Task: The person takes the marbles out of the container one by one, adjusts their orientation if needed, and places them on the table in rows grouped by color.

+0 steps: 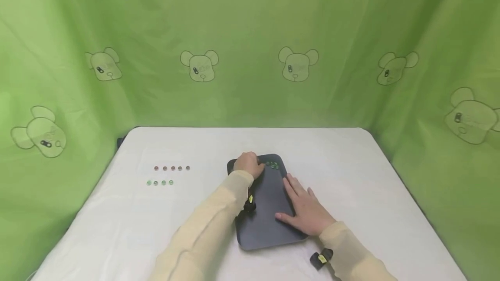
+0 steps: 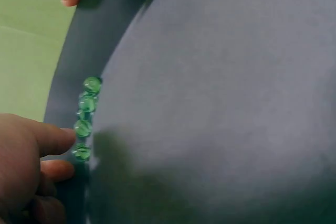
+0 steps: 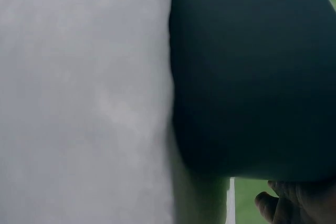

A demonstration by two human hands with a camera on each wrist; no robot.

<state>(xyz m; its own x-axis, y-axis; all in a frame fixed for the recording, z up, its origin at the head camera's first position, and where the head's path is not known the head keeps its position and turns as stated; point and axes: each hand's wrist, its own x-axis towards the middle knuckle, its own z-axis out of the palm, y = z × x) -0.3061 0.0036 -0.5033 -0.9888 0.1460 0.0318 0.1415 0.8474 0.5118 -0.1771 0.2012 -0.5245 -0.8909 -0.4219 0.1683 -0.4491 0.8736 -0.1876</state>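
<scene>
A dark grey rectangular tray (image 1: 265, 205) lies on the white table. Small green glass beads (image 1: 272, 165) sit bunched along its far wall; the left wrist view has them in a line against that wall. My left hand (image 1: 247, 163) is over the tray's far left corner. In the left wrist view its thumb and a finger (image 2: 56, 140) are beside the green beads, slightly apart, with other fingers curled under. My right hand (image 1: 308, 210) rests spread on the tray's right rim, thumb over the inside. In the right wrist view only part of it shows, at the lower right.
On the table's left, a row of several reddish beads (image 1: 173, 168) lies behind a row of several green beads (image 1: 163, 182). Green curtains (image 1: 250, 99) printed with bear heads surround the white table (image 1: 371, 194). Black wrist cameras (image 1: 321, 258) sit on both sleeves.
</scene>
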